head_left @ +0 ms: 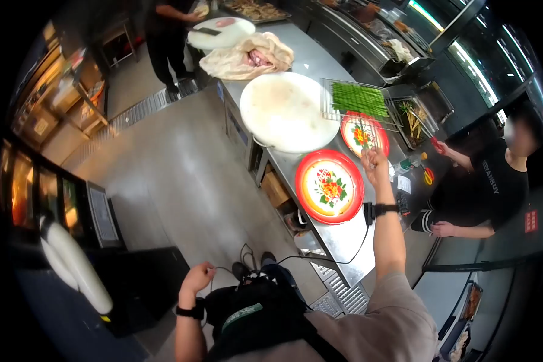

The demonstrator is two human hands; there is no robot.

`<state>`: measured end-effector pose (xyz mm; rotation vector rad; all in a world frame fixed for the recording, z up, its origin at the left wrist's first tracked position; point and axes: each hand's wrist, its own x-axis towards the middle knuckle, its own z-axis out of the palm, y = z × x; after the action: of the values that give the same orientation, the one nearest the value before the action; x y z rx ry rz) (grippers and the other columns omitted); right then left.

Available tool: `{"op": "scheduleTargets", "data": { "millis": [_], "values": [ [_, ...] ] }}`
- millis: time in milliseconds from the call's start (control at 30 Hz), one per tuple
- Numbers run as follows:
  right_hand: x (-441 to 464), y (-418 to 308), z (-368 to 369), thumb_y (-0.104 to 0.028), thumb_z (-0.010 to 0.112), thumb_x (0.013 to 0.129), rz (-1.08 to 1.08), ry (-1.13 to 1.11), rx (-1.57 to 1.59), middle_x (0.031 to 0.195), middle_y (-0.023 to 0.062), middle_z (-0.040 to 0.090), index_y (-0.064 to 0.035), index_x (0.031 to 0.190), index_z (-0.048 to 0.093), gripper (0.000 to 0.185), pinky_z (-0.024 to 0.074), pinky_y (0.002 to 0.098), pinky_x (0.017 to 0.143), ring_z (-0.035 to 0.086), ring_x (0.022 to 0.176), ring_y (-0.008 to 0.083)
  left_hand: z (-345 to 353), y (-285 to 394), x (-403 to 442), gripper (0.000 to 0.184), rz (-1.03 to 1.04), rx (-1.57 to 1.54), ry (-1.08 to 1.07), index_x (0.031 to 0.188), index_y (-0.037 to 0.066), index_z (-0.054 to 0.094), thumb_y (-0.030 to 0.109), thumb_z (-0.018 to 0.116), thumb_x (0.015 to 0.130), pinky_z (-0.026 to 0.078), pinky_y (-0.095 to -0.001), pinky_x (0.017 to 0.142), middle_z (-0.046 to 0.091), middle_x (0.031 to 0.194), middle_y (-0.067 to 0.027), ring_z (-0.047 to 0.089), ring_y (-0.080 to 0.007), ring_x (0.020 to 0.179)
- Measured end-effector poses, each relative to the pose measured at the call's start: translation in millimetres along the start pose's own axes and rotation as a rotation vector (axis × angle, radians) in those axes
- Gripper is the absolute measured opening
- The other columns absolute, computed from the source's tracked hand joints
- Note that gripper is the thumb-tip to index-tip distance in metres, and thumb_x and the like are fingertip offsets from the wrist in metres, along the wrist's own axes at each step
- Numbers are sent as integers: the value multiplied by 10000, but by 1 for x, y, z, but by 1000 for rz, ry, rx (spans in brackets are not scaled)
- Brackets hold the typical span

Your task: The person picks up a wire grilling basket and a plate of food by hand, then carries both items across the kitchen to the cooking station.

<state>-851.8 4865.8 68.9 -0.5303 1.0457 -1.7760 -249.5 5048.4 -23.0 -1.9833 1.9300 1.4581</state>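
My right hand (pixel 375 166) is raised over the far red-rimmed floral tray (pixel 373 134), fingers closed on the thin handle of a wire grill basket (pixel 327 104). Long green vegetables (pixel 359 99) lie in a dense row in the basket, which overlaps the edge of a big round white board (pixel 283 114). A second red-rimmed floral tray (pixel 308 190) sits nearer, left of my right forearm. My left hand (pixel 199 278) hangs low by my apron (pixel 247 314), fingers curled, with nothing visible in it.
A black cable (pixel 320 260) runs to my right wrist. On the steel table (pixel 359 250) are a cloth-wrapped piece of meat (pixel 256 58), another round board (pixel 208 41) with a knife, and a bottle (pixel 409 164). One person (pixel 485 181) stands right, another (pixel 166 36) far left.
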Motion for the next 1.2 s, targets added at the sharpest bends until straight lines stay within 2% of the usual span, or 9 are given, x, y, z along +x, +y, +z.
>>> {"op": "scheduleTargets", "data": {
  "millis": [133,200,300,567,667,800,867,933,1200],
  "values": [
    [-49,22,55,91,370,609,113,-284,56,903,225,547,-3,1052,434,457,396,238,447,515,646,224,-40,3,50,322,150,55,-30,1049,67,662,318,598,859,483,-412,828,666,971,-194,616,-363,961],
    [-66,41,100,80,380,608,156,-174,24,902,226,548,-12,1066,446,472,382,232,444,471,579,212,-65,10,73,329,174,61,-16,1056,68,655,328,593,865,485,-413,818,665,976,-195,615,-374,950],
    [-60,85,135,85,395,619,225,-400,85,893,229,559,-43,1092,472,496,331,247,431,407,531,171,-103,13,103,342,141,96,-53,1065,62,645,339,593,872,489,-410,796,668,943,-192,623,-371,920],
    [-2,182,213,131,374,610,443,-454,311,921,221,533,-121,1115,420,567,377,272,452,460,530,214,-227,33,202,331,93,88,31,1079,57,617,323,609,881,487,-384,686,649,769,-171,636,-297,739],
    [16,197,223,127,366,615,414,-386,286,920,220,528,-120,1112,381,556,384,283,457,480,518,226,-255,16,251,306,10,-23,-26,1088,35,614,279,591,904,482,-332,678,651,816,-121,623,-204,733],
    [14,210,238,118,367,619,335,-255,253,911,214,523,-117,1094,339,531,392,303,459,507,523,240,-311,34,293,295,74,66,-62,1099,41,596,266,591,909,483,-341,647,631,727,-125,623,-210,674],
    [9,215,244,126,360,652,264,-224,306,961,191,516,-125,1120,393,532,398,270,475,503,639,199,-331,28,320,281,76,-15,-108,1095,31,594,243,597,910,478,-319,634,625,720,-106,607,-181,648],
    [4,225,246,113,375,615,214,-197,241,912,202,525,-124,1089,334,532,390,306,461,512,525,240,-345,31,343,258,140,29,-145,1075,24,602,220,603,907,474,-308,624,623,717,-97,599,-162,642],
    [-7,284,326,145,359,627,44,194,270,923,176,542,-130,1102,356,549,354,315,452,463,515,195,-454,71,445,268,364,257,-399,1063,7,602,230,594,915,465,-289,620,620,722,-100,583,-150,649]
  ]
}}
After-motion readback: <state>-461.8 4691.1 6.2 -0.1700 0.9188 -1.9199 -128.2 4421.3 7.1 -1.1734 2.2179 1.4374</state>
